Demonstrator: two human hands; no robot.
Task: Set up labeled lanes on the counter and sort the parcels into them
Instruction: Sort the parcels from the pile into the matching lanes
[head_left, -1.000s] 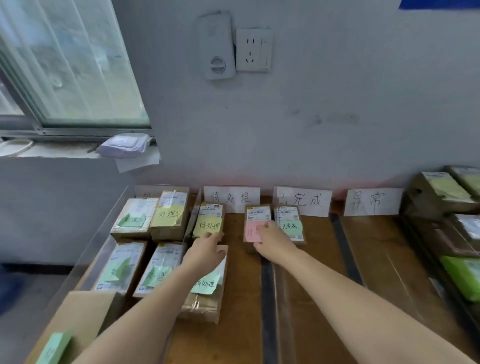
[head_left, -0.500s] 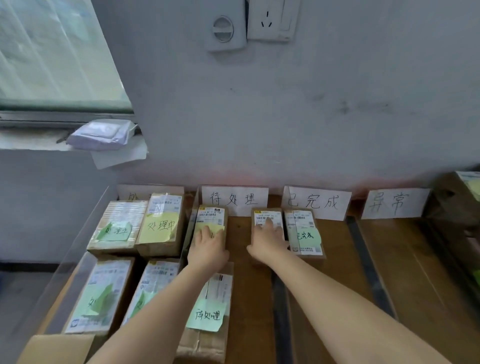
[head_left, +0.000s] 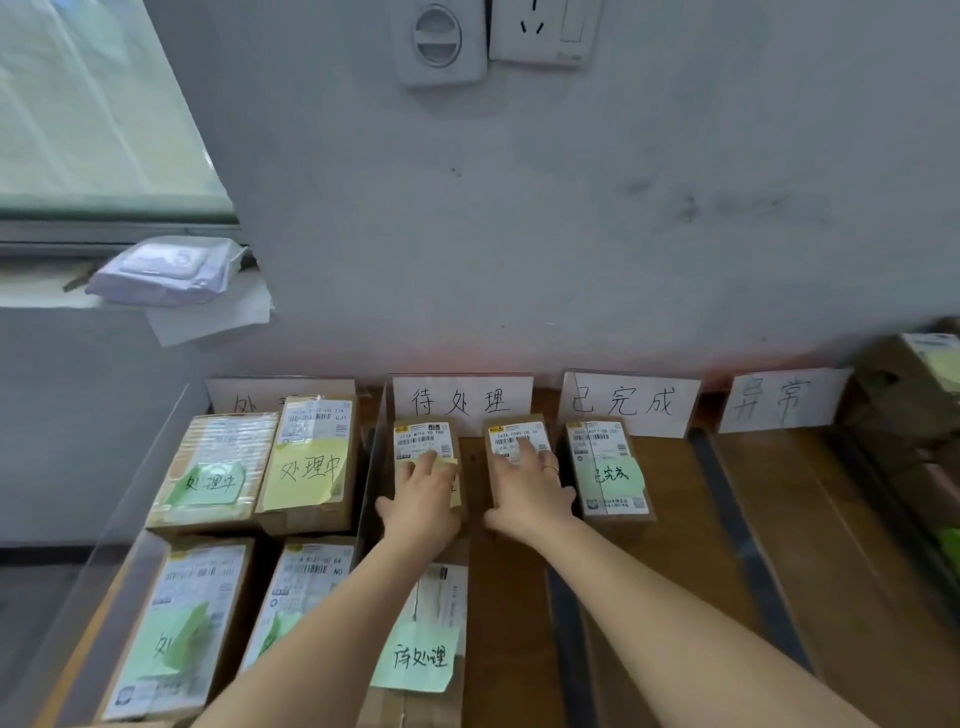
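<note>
Both hands lie flat, palm down, on two small brown cardboard parcels at the back of the brown wooden tabletop (head_left: 519, 597), just below the white paper sign reading 待处理 (head_left: 462, 401).

L hand (head_left: 423, 501): fingers spread, pressing on the left small brown parcel w/ white barcode label and yellow sticky note (head_left: 422, 441); not curled around it.

R hand (head_left: 530, 493): fingers spread, a ring on one, resting on the second small brown parcel w/ white barcode label (head_left: 511, 434); also no wrap-round grip.

Just right of that, touching or nearly so, sits a brown parcel w/ green sticky note (head_left: 608, 470), below the white sign 已完成 (head_left: 628, 402). Further right: white sign 异常 (head_left: 779, 400), black tape strip (head_left: 727, 514) between lanes.

Left lane behind a clear acrylic divider (head_left: 371, 467): four bigger cardboard boxes w/ green and yellow notes (head_left: 260, 519). Near edge, under L forearm: brown parcel w/ green note 待处理 (head_left: 421, 660).
</note>
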